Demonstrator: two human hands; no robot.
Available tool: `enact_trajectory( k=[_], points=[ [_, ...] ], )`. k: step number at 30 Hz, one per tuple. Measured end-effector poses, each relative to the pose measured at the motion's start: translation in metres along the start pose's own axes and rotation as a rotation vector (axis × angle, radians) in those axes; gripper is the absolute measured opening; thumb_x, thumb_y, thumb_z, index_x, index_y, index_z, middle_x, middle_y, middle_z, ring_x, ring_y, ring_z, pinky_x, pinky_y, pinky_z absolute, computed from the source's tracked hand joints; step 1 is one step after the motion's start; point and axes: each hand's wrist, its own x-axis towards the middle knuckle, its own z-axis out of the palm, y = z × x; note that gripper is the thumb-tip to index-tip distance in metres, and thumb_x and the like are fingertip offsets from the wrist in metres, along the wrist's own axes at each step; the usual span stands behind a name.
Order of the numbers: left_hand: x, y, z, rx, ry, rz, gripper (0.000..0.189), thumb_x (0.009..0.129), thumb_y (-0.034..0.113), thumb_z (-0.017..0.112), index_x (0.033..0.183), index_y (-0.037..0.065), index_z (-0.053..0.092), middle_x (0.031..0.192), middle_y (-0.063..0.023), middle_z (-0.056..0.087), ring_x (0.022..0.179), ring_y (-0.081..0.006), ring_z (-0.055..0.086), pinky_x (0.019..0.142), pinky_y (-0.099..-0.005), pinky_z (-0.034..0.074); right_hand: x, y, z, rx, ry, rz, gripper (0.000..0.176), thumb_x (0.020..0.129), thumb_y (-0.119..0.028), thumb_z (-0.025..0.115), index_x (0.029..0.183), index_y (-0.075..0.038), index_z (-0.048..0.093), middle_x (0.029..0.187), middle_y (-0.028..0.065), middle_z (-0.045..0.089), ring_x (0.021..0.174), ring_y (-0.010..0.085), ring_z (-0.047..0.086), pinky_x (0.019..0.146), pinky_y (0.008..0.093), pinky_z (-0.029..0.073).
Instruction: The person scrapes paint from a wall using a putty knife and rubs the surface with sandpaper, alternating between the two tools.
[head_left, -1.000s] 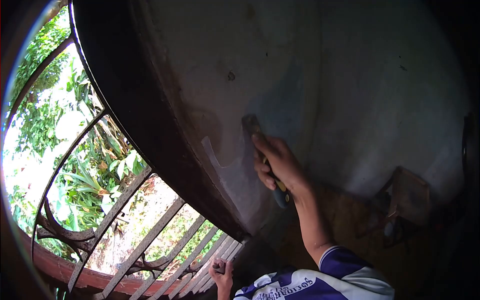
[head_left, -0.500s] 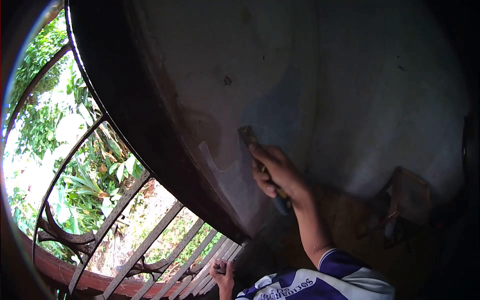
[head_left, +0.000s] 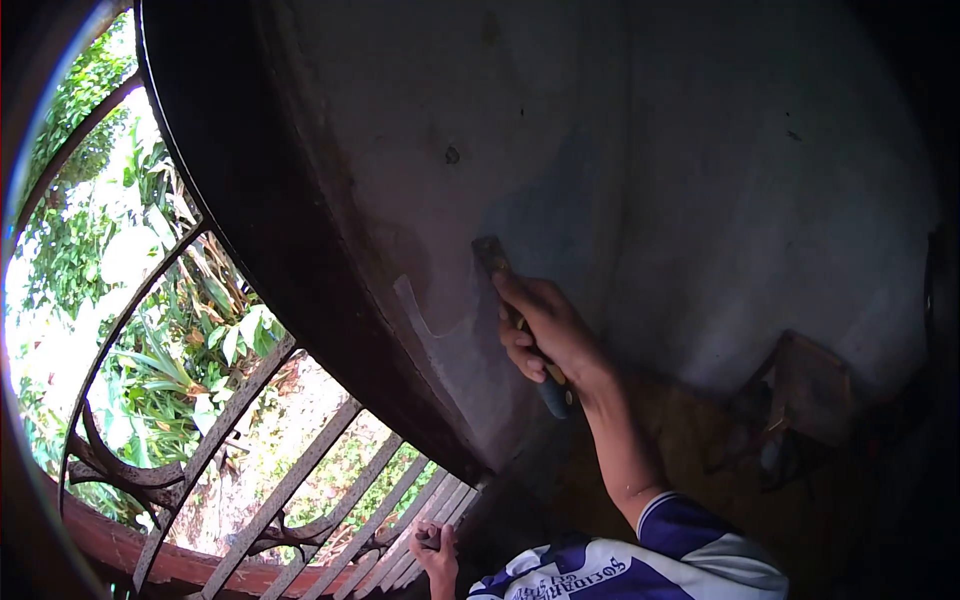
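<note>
My right hand (head_left: 540, 325) is wrapped round the handle of a scraper (head_left: 490, 254), a flat-headed hand tool with a dark, blue-tinged handle end showing below my palm. Its head lies against the dim, pale wall (head_left: 440, 220), close to a bluish patch and a lighter curved-edged patch. Low in the view, my left hand (head_left: 437, 553) is closed near the window bars, its fingers curled about a small dark thing that I cannot make out.
A window with a metal grille (head_left: 240, 440) fills the left side, its dark frame (head_left: 260, 230) curving beside the wall. Bright plants (head_left: 170, 350) stand outside. On the brownish floor at the lower right is a box-like object (head_left: 812, 390) in shadow.
My right hand and the scraper have shifted slightly up and left along the wall. My left hand sits slightly further left and lower, still closed.
</note>
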Motion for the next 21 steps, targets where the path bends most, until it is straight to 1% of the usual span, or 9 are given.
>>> enact_trajectory(
  k=[3, 5, 8, 9, 12, 15, 18, 19, 21],
  points=[
    [-0.001, 0.000, -0.003, -0.049, -0.028, 0.026, 0.030, 0.086, -0.002, 0.068, 0.081, 0.010, 0.041, 0.072, -0.0056, 0.057, 0.056, -0.0096, 0.053, 0.051, -0.0220, 0.043, -0.002, 0.011, -0.001, 0.008, -0.022, 0.010, 0.044, 0.103, -0.044, 0.051, 0.077, -0.010, 0.043, 0.055, -0.0034, 0.039, 0.034, 0.0064, 0.041, 0.030, 0.0247, 0.032],
    [-0.002, 0.000, -0.006, -0.015, -0.039, 0.003, 0.031, 0.086, -0.002, 0.068, 0.081, 0.010, 0.040, 0.073, -0.0056, 0.056, 0.057, -0.0098, 0.053, 0.052, -0.0226, 0.043, 0.002, 0.000, 0.000, 0.032, -0.005, 0.001, 0.044, 0.103, -0.044, 0.051, 0.076, -0.010, 0.042, 0.055, -0.0034, 0.039, 0.034, 0.0062, 0.040, 0.030, 0.0244, 0.032],
    [-0.005, 0.000, -0.008, -0.043, -0.041, -0.012, 0.031, 0.087, -0.002, 0.068, 0.081, 0.010, 0.040, 0.073, -0.0054, 0.055, 0.058, -0.0097, 0.052, 0.052, -0.0223, 0.043, 0.008, -0.024, 0.007, -0.021, 0.066, -0.077, 0.042, 0.103, -0.043, 0.051, 0.079, -0.009, 0.046, 0.052, -0.0039, 0.037, 0.032, 0.0059, 0.036, 0.029, 0.0230, 0.029],
    [-0.006, 0.000, -0.006, -0.056, -0.041, -0.011, 0.031, 0.087, -0.002, 0.068, 0.082, 0.010, 0.040, 0.072, -0.0052, 0.055, 0.058, -0.0097, 0.052, 0.053, -0.0222, 0.042, 0.007, -0.023, 0.005, -0.017, 0.057, -0.084, 0.041, 0.103, -0.042, 0.051, 0.079, -0.009, 0.046, 0.052, -0.0044, 0.037, 0.033, 0.0052, 0.036, 0.029, 0.0227, 0.029],
    [-0.009, 0.005, -0.009, -0.074, -0.051, -0.003, 0.031, 0.087, -0.001, 0.068, 0.082, 0.010, 0.040, 0.072, -0.0050, 0.054, 0.058, -0.0098, 0.052, 0.053, -0.0220, 0.042, -0.002, 0.000, 0.000, 0.002, -0.001, 0.011, 0.041, 0.103, -0.043, 0.052, 0.080, -0.009, 0.046, 0.052, -0.0046, 0.036, 0.033, 0.0043, 0.036, 0.029, 0.0222, 0.029],
    [-0.011, 0.008, -0.010, -0.071, -0.067, 0.002, 0.031, 0.086, -0.001, 0.068, 0.082, 0.009, 0.040, 0.072, -0.0052, 0.055, 0.058, -0.0099, 0.052, 0.052, -0.0221, 0.042, -0.002, 0.005, 0.000, 0.027, 0.016, 0.034, 0.040, 0.103, -0.042, 0.052, 0.080, -0.010, 0.047, 0.052, -0.0051, 0.036, 0.033, 0.0035, 0.035, 0.029, 0.0220, 0.028],
    [-0.014, 0.015, -0.014, -0.055, -0.076, -0.005, 0.030, 0.086, -0.002, 0.068, 0.081, 0.009, 0.040, 0.072, -0.0055, 0.056, 0.058, -0.0097, 0.052, 0.052, -0.0219, 0.042, 0.008, -0.022, 0.002, 0.022, 0.047, -0.062, 0.040, 0.103, -0.043, 0.052, 0.080, -0.010, 0.047, 0.052, -0.0060, 0.036, 0.033, 0.0029, 0.034, 0.029, 0.0220, 0.028],
    [-0.015, 0.017, -0.016, -0.043, -0.088, 0.005, 0.030, 0.086, -0.002, 0.068, 0.080, 0.009, 0.040, 0.073, -0.0056, 0.056, 0.058, -0.0096, 0.052, 0.051, -0.0219, 0.042, 0.006, -0.027, -0.004, -0.020, -0.009, -0.068, 0.039, 0.102, -0.044, 0.052, 0.082, -0.011, 0.047, 0.053, -0.0067, 0.036, 0.034, 0.0023, 0.034, 0.030, 0.0215, 0.028],
    [-0.014, 0.015, -0.016, -0.044, -0.105, 0.009, 0.028, 0.085, -0.002, 0.068, 0.080, 0.008, 0.042, 0.074, -0.0059, 0.057, 0.059, -0.0095, 0.054, 0.051, -0.0217, 0.042, 0.001, -0.019, -0.005, -0.035, 0.033, -0.025, 0.039, 0.102, -0.045, 0.052, 0.083, -0.012, 0.047, 0.055, -0.0066, 0.036, 0.036, 0.0021, 0.035, 0.031, 0.0211, 0.029]
  ],
)
